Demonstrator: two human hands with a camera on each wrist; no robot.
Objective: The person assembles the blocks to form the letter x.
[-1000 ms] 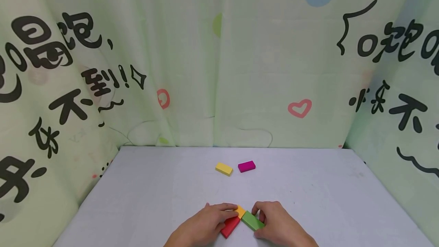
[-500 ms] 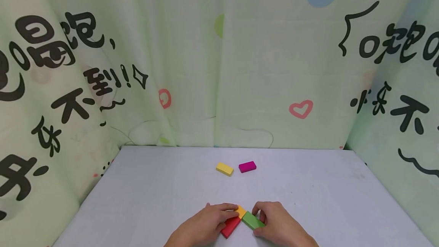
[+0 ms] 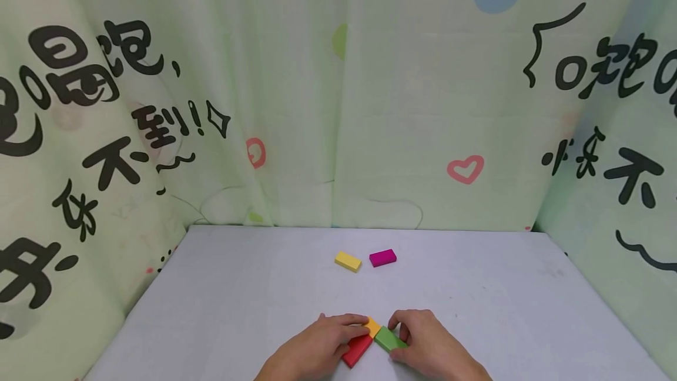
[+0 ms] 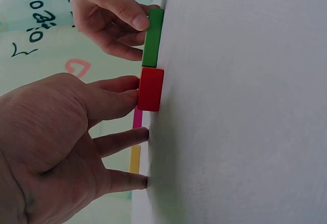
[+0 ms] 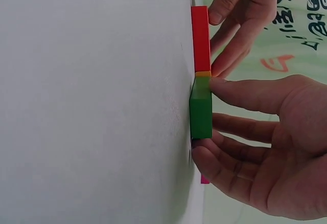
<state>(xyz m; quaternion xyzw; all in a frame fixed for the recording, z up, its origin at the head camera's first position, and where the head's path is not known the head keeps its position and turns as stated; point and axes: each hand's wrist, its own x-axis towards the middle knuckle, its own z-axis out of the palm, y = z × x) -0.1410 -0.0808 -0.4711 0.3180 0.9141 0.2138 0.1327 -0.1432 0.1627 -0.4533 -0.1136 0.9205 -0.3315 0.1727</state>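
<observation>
Three wooden-looking blocks form an angled arrangement at the near middle of the table in the head view: a red block, an orange block at the corner and a green block. My left hand holds the red block, thumb against it, with fingertips reaching over to the orange block. On the other side, my right hand pinches the green block between thumb and fingers. Most of the orange block is hidden under the left fingers; only a sliver shows in the right wrist view.
Farther back on the white table lie a yellow block and a magenta block, side by side with a gap. Pale green printed curtains enclose the table at the back and both sides.
The head view has shifted very slightly. Both hands and the blocks keep almost the same positions.
</observation>
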